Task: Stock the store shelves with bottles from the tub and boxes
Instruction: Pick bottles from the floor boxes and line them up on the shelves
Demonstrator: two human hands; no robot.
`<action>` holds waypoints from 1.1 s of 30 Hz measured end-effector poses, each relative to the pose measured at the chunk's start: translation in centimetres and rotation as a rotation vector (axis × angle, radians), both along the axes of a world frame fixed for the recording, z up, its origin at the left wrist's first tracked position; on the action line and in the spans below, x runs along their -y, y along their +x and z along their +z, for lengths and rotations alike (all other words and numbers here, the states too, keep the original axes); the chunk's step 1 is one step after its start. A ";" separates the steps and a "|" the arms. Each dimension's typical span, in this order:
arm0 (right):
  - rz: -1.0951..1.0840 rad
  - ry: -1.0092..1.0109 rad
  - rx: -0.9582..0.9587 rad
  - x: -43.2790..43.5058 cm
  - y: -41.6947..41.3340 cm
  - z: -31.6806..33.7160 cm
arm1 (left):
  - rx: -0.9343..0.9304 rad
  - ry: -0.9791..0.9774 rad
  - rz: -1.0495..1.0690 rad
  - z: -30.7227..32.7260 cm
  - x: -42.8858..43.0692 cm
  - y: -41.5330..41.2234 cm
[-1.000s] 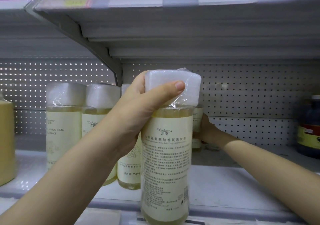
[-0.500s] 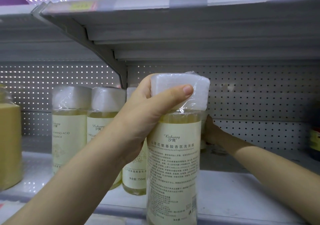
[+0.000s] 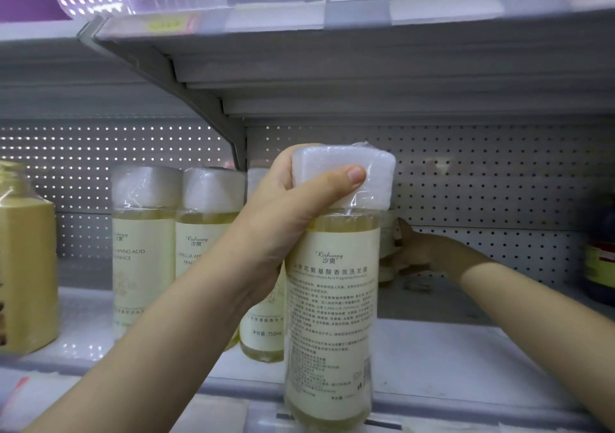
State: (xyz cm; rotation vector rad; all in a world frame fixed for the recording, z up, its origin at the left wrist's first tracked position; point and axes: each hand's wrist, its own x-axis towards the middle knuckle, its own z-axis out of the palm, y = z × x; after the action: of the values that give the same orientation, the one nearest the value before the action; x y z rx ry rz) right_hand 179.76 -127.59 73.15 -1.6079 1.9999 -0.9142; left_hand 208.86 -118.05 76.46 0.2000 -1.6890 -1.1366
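In the left hand (image 3: 283,229), clamped by thumb and fingers round its wrapped white cap: a pale yellow bottle (image 3: 332,316), upright, base down at the front edge of the shelf (image 3: 466,359). Left of that grip, standing on the shelf, 3 matching bottles (image 3: 143,266). Behind and right of it, the right hand (image 3: 416,253), wrapped round a rear bottle (image 3: 387,239) near the pegboard (image 3: 482,173), fingers partly hidden.

— What did the front bottle (image 3: 332,299) read?
— "Xishuang 汐爽" on its label.
— The bottle behind it (image 3: 263,332)?
— "净含量: 750ml".
— And at the left?
— "AMINO ACID" on the leftmost bottle (image 3: 143,266), and "Xishuang" over a cut-off "AMELLIA" on its neighbour (image 3: 199,249).
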 end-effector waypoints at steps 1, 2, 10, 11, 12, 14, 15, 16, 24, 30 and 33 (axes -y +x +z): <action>-0.007 -0.007 0.066 -0.8 -0.3 0.4 | 0.000 -0.003 0.002 0.0 0.1 0.0; -0.002 -0.040 0.103 -1.5 -0.8 0.6 | 0.002 -0.004 0.005 0.0 -0.1 0.0; 0.085 -0.168 0.060 -10.9 0.0 1.4 | -0.023 0.006 0.097 0.0 -1.2 -0.4; 0.099 -0.191 0.041 -12.4 0.5 1.2 | -0.045 0.016 0.106 0.0 -1.4 -0.5; 0.114 -0.222 0.022 -13.6 1.0 1.2 | -0.066 0.030 0.111 0.0 -1.7 -0.6; 0.171 -0.258 0.016 -15.8 2.2 1.3 | -0.106 0.048 0.131 0.0 -2.4 -0.8; 0.203 -0.268 0.024 -16.6 2.8 1.4 | -0.128 0.057 0.147 0.0 -2.6 -0.9; 0.237 -0.281 0.033 -17.5 3.5 1.6 | -0.152 0.062 0.162 0.0 -3.1 -1.1; 0.487 -0.341 0.097 -22.4 7.9 1.4 | -0.313 -0.013 0.205 2.0 -6.3 -3.9; 0.429 -0.411 0.138 -22.9 7.6 0.5 | -0.312 0.005 0.229 1.7 -6.8 -6.5; 0.362 -0.462 0.153 -22.1 7.0 0.0 | -0.281 0.000 0.241 1.2 -6.7 -7.5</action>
State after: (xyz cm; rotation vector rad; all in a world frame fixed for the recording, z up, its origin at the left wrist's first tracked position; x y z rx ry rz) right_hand 186.77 -105.47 73.12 -1.9836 1.3921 -1.3662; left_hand 201.37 -111.35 77.71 0.2264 -1.3767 -0.9367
